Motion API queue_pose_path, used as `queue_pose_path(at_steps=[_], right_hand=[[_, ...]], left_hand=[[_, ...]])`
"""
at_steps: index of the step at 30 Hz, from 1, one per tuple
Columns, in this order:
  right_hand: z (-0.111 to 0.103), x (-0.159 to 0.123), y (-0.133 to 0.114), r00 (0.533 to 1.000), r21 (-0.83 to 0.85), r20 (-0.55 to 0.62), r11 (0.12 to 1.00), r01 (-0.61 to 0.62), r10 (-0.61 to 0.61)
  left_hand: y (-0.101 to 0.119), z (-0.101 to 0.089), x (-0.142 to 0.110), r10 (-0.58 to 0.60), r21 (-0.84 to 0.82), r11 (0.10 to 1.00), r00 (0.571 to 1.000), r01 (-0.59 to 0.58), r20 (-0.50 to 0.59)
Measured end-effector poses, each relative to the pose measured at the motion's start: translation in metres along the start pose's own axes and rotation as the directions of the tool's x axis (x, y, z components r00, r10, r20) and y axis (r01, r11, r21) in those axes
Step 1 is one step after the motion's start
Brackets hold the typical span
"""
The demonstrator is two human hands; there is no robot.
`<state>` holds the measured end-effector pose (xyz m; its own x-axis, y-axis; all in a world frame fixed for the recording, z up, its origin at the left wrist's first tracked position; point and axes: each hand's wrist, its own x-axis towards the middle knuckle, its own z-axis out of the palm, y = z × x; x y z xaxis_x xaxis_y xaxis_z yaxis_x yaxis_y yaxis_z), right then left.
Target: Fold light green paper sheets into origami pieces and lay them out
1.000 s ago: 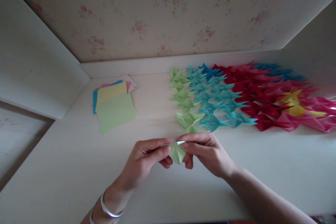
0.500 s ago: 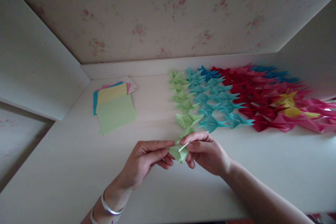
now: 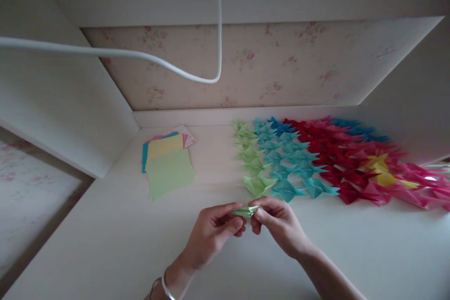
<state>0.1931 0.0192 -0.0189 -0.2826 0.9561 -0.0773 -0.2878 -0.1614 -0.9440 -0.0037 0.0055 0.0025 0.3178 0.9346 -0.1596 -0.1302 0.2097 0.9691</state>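
Note:
Between my two hands is a light green folded paper crane (image 3: 245,211), seen nearly edge-on and partly covered by fingers. My left hand (image 3: 218,228) pinches its left end between thumb and fingers; a silver bangle circles that wrist. At the other end, the thumb and fingers of my right hand (image 3: 277,221) close on the paper. Just beyond my hands, light green paper cranes (image 3: 258,186) stand in a column on the white table (image 3: 218,159). Turquoise cranes (image 3: 286,190) stand to the right of them.
Farther right are rows of red cranes (image 3: 348,190), pink cranes (image 3: 420,194), blue cranes (image 3: 358,129) and a few yellow ones (image 3: 385,176). Coloured paper sheets (image 3: 170,173) lie stacked at the left. A white cable (image 3: 168,65) hangs before the floral wall (image 3: 260,70).
The head view has tilted upward, showing more of the wall and cable. The green paper has turned from its broad face to a narrow edge, with both hands still on it.

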Motion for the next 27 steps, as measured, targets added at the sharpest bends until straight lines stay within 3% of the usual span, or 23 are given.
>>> queue_pose_path(at_steps=[2, 4, 8, 15, 23, 27], right_hand=[[0.005, -0.001, -0.003, 0.998, -0.098, -0.069, 0.995, 0.007, -0.014], [0.011, -0.003, -0.004, 0.990, -0.160, -0.139, 0.987, -0.001, -0.022], [0.019, -0.005, 0.000, 0.984, -0.180, -0.178, 0.983, -0.026, -0.006], [0.028, 0.000, 0.014, 0.985, -0.203, -0.169, 0.979, -0.010, -0.025], [0.037, 0.007, 0.012, 0.980, -0.261, -0.188, 0.965, 0.014, -0.065], [0.040, 0.007, 0.006, 0.988, -0.301, -0.135, 0.953, 0.026, -0.070]], left_hand=[[0.002, 0.003, 0.000, 0.127, 0.269, 0.956, 0.992, -0.118, -0.017], [0.001, 0.007, 0.000, 0.186, 0.399, 0.904, 0.982, -0.155, -0.040], [-0.007, 0.012, 0.002, 0.104, 0.356, 0.931, 0.993, -0.078, -0.054], [-0.011, 0.009, 0.003, 0.231, 0.472, 0.868, 0.966, -0.153, -0.113], [-0.010, 0.008, 0.006, 0.205, 0.406, 0.908, 0.954, -0.102, -0.219], [-0.014, 0.007, 0.007, 0.228, 0.419, 0.899, 0.955, -0.131, -0.191]])
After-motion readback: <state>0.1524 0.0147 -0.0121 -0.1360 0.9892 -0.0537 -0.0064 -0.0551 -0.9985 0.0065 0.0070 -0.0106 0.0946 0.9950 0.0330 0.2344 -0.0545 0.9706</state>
